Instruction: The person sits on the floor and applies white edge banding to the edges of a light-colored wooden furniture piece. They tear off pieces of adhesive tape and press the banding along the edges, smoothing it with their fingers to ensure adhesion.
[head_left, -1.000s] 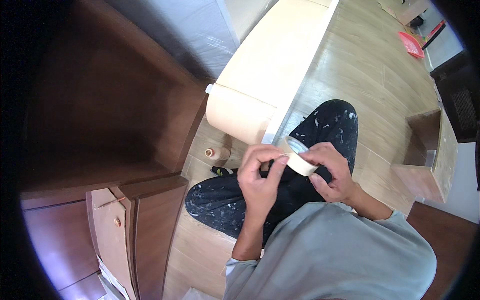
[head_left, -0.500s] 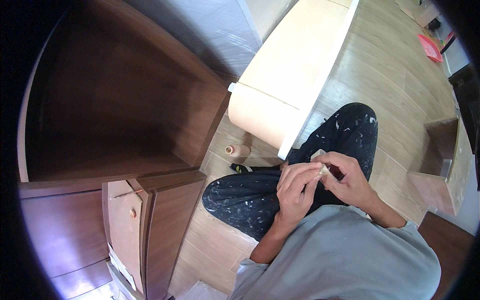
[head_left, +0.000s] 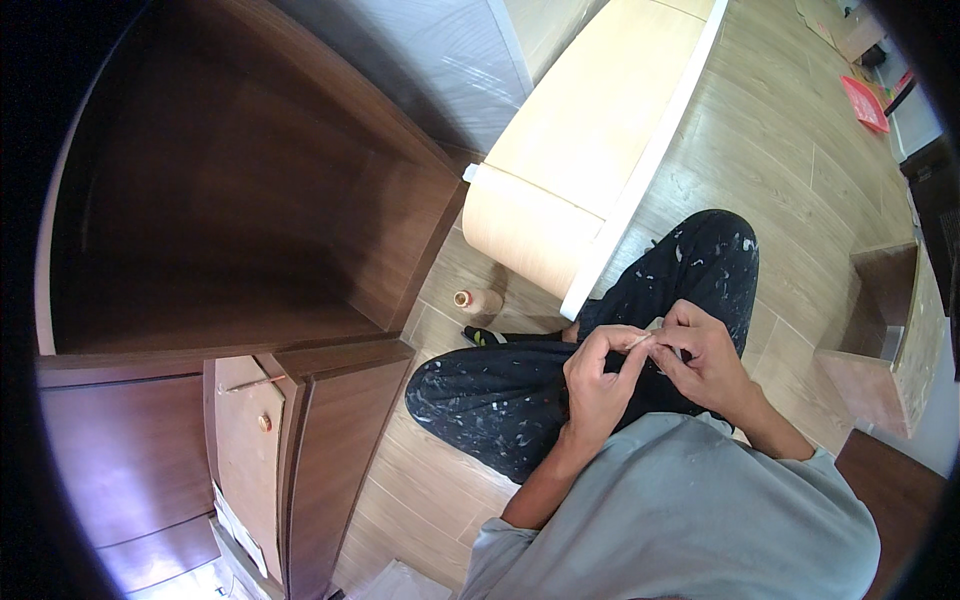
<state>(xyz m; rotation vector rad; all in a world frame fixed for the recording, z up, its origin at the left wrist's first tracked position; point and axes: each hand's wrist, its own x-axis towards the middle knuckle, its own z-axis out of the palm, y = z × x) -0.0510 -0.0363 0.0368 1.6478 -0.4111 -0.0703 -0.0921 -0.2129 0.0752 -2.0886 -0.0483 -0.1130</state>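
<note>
Above paint-flecked trousers (head_left: pixel 490 405), left hand (head_left: pixel 598 375) and right hand (head_left: pixel 708 360) pinch pale tape (head_left: pixel 655 325) — light, even fingertip pressure suits it.

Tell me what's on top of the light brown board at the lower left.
On the light brown board lie a thin, reddish-ended stick and, below it in the picture, a small round orange-brown piece. The patches directly under both are covered and cannot be seen.
</note>
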